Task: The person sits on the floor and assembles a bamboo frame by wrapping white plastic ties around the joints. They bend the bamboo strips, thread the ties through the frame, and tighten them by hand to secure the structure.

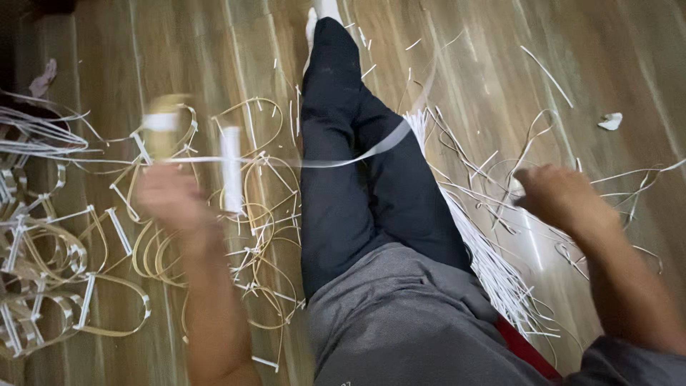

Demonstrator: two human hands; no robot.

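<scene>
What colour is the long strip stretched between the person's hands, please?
The strip is white, slightly translucent where it crosses the dark trouser leg; the head view shows it.

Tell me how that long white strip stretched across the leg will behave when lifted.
The white strip is probably floppy: it sags and curves between the left hand and the far side of the leg. It looks thin and flat, so likely very light and easily creased.
</scene>
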